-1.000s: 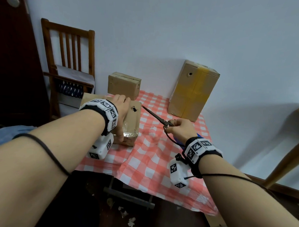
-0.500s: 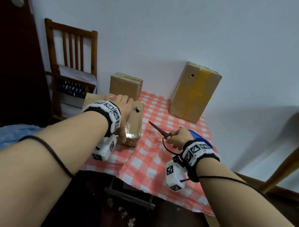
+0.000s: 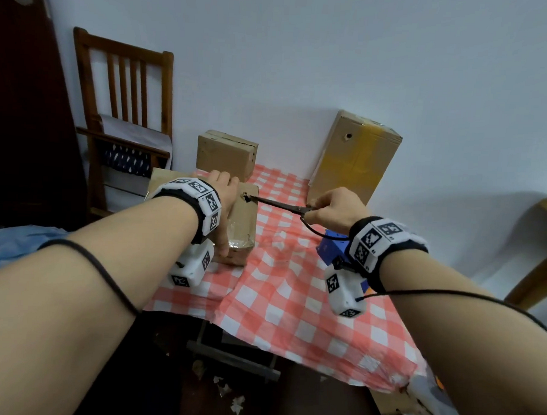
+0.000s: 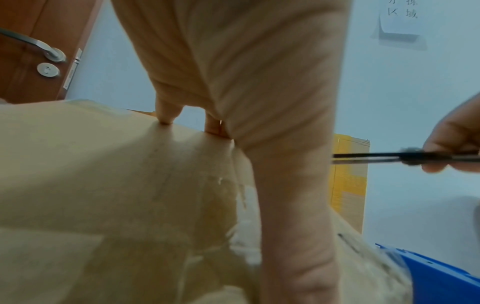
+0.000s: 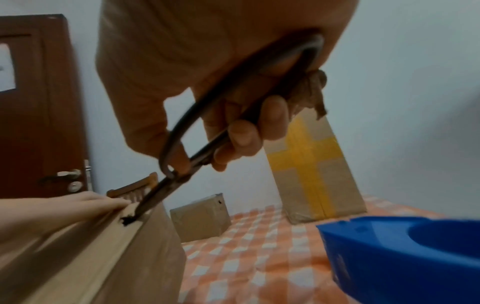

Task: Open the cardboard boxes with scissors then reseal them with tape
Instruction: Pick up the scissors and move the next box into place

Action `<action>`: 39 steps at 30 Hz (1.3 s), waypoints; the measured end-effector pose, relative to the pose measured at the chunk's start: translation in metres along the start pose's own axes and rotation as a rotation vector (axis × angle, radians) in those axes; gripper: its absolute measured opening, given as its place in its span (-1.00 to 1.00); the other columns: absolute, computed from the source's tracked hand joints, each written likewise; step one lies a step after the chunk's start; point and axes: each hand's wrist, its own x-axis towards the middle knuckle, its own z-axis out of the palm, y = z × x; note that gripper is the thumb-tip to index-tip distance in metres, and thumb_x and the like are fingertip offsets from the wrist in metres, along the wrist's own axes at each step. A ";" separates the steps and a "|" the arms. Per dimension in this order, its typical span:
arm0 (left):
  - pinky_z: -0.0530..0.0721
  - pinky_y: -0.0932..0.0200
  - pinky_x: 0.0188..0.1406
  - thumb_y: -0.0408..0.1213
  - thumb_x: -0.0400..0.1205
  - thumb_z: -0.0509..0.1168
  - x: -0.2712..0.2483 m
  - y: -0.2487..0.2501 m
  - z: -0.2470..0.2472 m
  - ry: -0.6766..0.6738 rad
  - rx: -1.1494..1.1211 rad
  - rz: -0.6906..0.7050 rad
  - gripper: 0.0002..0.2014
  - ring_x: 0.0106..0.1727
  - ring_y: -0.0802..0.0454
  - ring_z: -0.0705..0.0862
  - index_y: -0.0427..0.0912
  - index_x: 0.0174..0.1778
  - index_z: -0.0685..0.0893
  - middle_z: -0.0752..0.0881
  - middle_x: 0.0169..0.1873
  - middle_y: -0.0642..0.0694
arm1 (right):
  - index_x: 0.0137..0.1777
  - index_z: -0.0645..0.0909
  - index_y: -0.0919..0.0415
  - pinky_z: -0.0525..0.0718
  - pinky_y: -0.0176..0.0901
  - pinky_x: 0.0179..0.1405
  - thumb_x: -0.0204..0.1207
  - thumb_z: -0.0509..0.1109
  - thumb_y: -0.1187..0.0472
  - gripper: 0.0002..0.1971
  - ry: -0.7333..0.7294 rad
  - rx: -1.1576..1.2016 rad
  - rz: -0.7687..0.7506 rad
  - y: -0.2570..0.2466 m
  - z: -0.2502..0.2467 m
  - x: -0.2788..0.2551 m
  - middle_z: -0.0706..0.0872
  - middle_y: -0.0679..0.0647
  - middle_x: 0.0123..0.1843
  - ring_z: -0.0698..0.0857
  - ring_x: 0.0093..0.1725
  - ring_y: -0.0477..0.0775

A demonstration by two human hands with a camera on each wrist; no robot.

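Observation:
A flat cardboard box [image 3: 241,224] lies on the checked tablecloth at the table's left. My left hand [image 3: 224,191] presses down on its top, fingers spread over the lid [image 4: 166,117] and thumb down the near side. My right hand [image 3: 336,207] grips black metal scissors [image 3: 278,205] by the loop handles [image 5: 233,107]. The closed blade tip [image 5: 135,216] sits in a dark ragged hole at the box's top edge [image 5: 127,221]. The blades [image 4: 369,159] point toward the box in the left wrist view.
A small cardboard box [image 3: 226,155] stands at the back and a tall box with yellow tape [image 3: 354,160] leans by the wall. A blue tape dispenser [image 3: 331,246] lies under my right wrist. A wooden chair [image 3: 123,106] stands left of the table [image 3: 293,302].
My right hand had drawn the scissors back from the box; now it has pushed them forward so the tip is in the hole. My left hand stayed on the box.

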 end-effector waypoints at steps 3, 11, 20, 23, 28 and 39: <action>0.53 -0.11 0.28 0.40 -0.26 0.57 0.000 0.000 0.000 -0.002 -0.012 -0.003 0.45 0.37 -0.12 0.35 -0.25 0.50 0.19 0.35 0.34 -0.15 | -0.18 0.76 0.32 0.43 -0.22 -0.49 0.34 0.50 0.07 -0.73 -0.026 -0.182 -0.056 -0.029 -0.015 -0.003 0.54 0.07 -0.41 0.48 -0.40 0.06; 0.46 -0.09 0.28 0.34 -0.15 0.62 -0.002 0.003 -0.001 0.015 -0.006 -0.002 0.38 0.42 -0.12 0.36 -0.27 0.51 0.21 0.36 0.39 -0.15 | -0.29 0.49 0.21 0.52 -0.20 -0.46 0.50 0.40 0.20 -0.81 -0.017 -0.449 -0.187 -0.101 -0.026 -0.008 0.58 0.08 -0.27 0.54 -0.38 0.02; 0.47 -0.13 0.33 0.39 -0.21 0.58 0.003 -0.002 0.003 0.001 -0.016 0.007 0.41 0.40 -0.11 0.38 -0.23 0.51 0.20 0.37 0.38 -0.13 | -0.38 0.48 0.27 0.41 -0.32 -0.69 0.51 0.45 0.24 -0.72 -0.137 -0.111 0.015 -0.060 0.005 -0.010 0.55 0.06 -0.47 0.52 -0.62 -0.05; 0.42 -0.14 0.39 0.39 -0.18 0.58 0.007 -0.004 0.002 -0.022 -0.026 0.006 0.45 0.46 -0.13 0.34 -0.23 0.56 0.14 0.33 0.44 -0.15 | -0.21 0.59 0.35 0.43 -0.31 -0.67 0.52 0.47 0.21 -0.79 -0.172 0.061 0.076 -0.040 0.015 -0.014 0.56 0.08 -0.51 0.47 -0.70 -0.06; 0.39 -0.09 0.46 0.39 -0.14 0.59 0.012 -0.007 0.000 -0.071 -0.040 0.006 0.54 0.51 -0.14 0.30 -0.22 0.65 -0.04 0.27 0.50 -0.15 | -0.09 0.64 0.39 0.55 -0.21 -0.49 0.53 0.46 0.29 -0.87 -0.171 0.303 0.101 -0.025 0.034 -0.021 0.53 0.09 -0.45 0.51 -0.54 -0.02; 0.43 -0.13 0.47 0.48 -0.32 0.48 0.021 -0.012 0.000 -0.129 -0.097 0.028 0.65 0.51 -0.14 0.32 -0.17 0.66 -0.06 0.26 0.51 -0.13 | 0.25 0.63 0.10 0.60 0.08 0.21 0.52 0.46 0.14 -0.69 0.112 -0.044 0.001 -0.015 0.076 -0.016 0.72 0.07 0.05 0.66 0.15 0.18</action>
